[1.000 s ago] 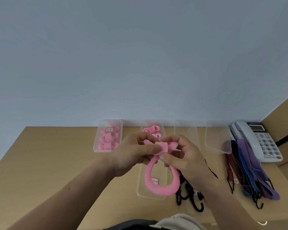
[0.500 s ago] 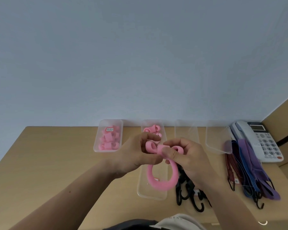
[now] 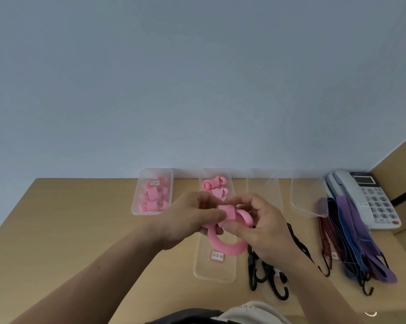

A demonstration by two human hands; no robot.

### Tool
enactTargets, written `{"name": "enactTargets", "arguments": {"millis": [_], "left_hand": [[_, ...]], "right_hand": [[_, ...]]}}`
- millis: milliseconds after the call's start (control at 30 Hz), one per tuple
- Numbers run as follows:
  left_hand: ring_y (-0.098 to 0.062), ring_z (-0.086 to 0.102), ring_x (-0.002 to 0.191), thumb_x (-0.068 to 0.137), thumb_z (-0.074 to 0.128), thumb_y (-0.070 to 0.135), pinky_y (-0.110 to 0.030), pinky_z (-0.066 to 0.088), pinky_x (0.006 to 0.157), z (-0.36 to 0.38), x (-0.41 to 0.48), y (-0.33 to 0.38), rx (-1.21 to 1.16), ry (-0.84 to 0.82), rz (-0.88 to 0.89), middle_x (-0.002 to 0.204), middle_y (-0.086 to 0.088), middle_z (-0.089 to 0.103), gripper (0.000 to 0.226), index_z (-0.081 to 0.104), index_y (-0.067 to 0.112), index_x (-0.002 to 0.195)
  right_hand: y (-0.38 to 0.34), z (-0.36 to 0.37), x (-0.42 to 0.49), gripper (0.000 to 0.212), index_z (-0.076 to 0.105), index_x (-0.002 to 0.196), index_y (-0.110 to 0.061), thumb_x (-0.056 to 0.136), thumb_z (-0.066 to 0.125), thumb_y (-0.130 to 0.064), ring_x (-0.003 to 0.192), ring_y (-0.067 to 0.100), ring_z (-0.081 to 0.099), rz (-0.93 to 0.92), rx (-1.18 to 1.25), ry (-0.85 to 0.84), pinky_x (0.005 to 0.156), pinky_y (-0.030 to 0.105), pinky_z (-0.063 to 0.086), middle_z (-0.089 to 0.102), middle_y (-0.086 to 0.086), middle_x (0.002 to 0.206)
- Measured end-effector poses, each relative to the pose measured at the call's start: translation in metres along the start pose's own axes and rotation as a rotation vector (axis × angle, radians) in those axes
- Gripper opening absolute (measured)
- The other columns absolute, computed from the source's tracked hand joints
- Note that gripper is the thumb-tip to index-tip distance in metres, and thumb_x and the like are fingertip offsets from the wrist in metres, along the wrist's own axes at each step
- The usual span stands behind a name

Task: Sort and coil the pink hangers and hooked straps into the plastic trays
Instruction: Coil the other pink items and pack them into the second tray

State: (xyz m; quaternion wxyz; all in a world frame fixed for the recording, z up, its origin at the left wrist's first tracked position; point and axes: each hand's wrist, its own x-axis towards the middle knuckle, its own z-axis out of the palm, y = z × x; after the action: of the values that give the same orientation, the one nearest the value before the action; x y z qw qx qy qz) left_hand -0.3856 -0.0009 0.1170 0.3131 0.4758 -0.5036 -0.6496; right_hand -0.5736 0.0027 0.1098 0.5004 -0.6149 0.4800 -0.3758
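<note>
The wooden desk [image 3: 68,230] bears four clear trays along its far edge, from eleven to one o'clock. Both hands meet over the long centre tray [image 3: 213,273]. The left hand [image 3: 185,218] pinches the rolled end of a pink hanger [image 3: 223,246], and the right hand [image 3: 267,230] curls its fingers round the loop. A telephone [image 3: 370,197] sits at two o'clock, with coloured hooked straps [image 3: 361,235] at three. Black hooked straps [image 3: 267,281] lie at five o'clock. Coiled pink pieces [image 3: 151,197] fill the eleven o'clock tray [image 3: 136,210].
</note>
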Motion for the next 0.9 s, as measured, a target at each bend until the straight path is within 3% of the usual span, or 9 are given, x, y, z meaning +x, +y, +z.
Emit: {"name": "enactTargets", "arguments": {"millis": [67, 233, 333, 400, 567, 700, 800, 900], "left_hand": [[-0.021, 0.067, 0.074, 0.075, 0.072, 0.018, -0.029, 0.054, 0.067, 0.000, 0.000, 0.000, 0.034, 0.045, 0.039, 0.090, -0.010, 0.066, 0.035, 0.064, 0.002, 0.105], [-0.019, 0.060, 0.076, 0.072, 0.076, 0.018, -0.033, 0.050, 0.071, -0.001, -0.002, 0.002, 0.084, 0.070, 0.131, 0.094, -0.006, 0.065, 0.031, 0.063, 0.013, 0.101], [-0.015, 0.057, 0.079, 0.072, 0.075, 0.014, -0.028, 0.050, 0.072, -0.003, -0.004, 0.003, 0.079, 0.073, 0.176, 0.088, 0.008, 0.064, 0.028, 0.063, 0.019, 0.096], [-0.011, 0.060, 0.081, 0.071, 0.075, 0.010, -0.026, 0.052, 0.072, -0.003, -0.006, 0.003, 0.074, 0.059, 0.191, 0.085, 0.009, 0.067, 0.027, 0.063, 0.019, 0.094], [-0.017, 0.063, 0.088, 0.068, 0.072, 0.003, -0.039, 0.056, 0.082, 0.001, -0.006, 0.000, 0.061, 0.084, 0.223, 0.088, -0.005, 0.068, 0.024, 0.064, 0.018, 0.085], [-0.010, 0.061, 0.087, 0.069, 0.076, 0.012, -0.023, 0.052, 0.074, -0.001, -0.004, -0.002, 0.057, 0.118, 0.195, 0.103, 0.001, 0.064, 0.038, 0.061, 0.019, 0.103], [-0.017, 0.061, 0.089, 0.070, 0.067, 0.011, -0.026, 0.049, 0.077, -0.006, -0.001, -0.001, 0.019, 0.091, 0.156, 0.104, -0.009, 0.062, 0.038, 0.061, 0.007, 0.108], [-0.018, 0.060, 0.089, 0.070, 0.060, 0.005, -0.029, 0.048, 0.079, -0.007, -0.002, -0.003, 0.022, 0.072, 0.169, 0.104, -0.014, 0.063, 0.039, 0.063, 0.005, 0.110]], "right_hand": [[0.001, 0.000, 0.000, 0.045, 0.067, 0.099, -0.038, 0.069, 0.087, -0.011, 0.082, 0.013, 0.070, -0.010, -0.007, -0.006, 0.073, 0.022, 0.056, 0.071, -0.006, 0.093], [0.002, 0.000, 0.005, 0.049, 0.065, 0.109, -0.028, 0.071, 0.083, -0.003, 0.090, 0.025, 0.068, -0.013, 0.017, -0.026, 0.081, 0.042, 0.059, 0.070, 0.005, 0.099], [0.001, 0.001, 0.007, 0.038, 0.064, 0.112, -0.019, 0.075, 0.072, -0.013, 0.091, 0.021, 0.069, -0.019, 0.125, -0.103, 0.081, 0.034, 0.058, 0.072, 0.006, 0.099], [-0.001, 0.003, 0.009, 0.032, 0.065, 0.110, -0.015, 0.078, 0.069, -0.022, 0.085, 0.019, 0.069, 0.004, 0.191, -0.089, 0.076, 0.028, 0.057, 0.073, 0.007, 0.096], [-0.001, 0.005, 0.011, 0.039, 0.070, 0.103, -0.020, 0.070, 0.074, -0.040, 0.074, 0.047, 0.063, 0.068, 0.155, -0.054, 0.062, 0.044, 0.054, 0.072, 0.015, 0.092], [-0.002, 0.003, 0.010, 0.033, 0.074, 0.093, -0.021, 0.063, 0.078, -0.035, 0.062, 0.028, 0.060, 0.069, 0.227, 0.007, 0.052, 0.030, 0.052, 0.070, 0.016, 0.089], [0.000, 0.003, 0.009, 0.038, 0.072, 0.098, -0.015, 0.063, 0.080, -0.029, 0.064, 0.027, 0.059, 0.065, 0.243, 0.022, 0.053, 0.029, 0.050, 0.069, 0.018, 0.092], [0.001, 0.003, 0.008, 0.027, 0.071, 0.098, -0.014, 0.072, 0.079, -0.014, 0.060, 0.024, 0.054, 0.044, 0.288, 0.054, 0.052, 0.024, 0.049, 0.068, 0.009, 0.083]]}}
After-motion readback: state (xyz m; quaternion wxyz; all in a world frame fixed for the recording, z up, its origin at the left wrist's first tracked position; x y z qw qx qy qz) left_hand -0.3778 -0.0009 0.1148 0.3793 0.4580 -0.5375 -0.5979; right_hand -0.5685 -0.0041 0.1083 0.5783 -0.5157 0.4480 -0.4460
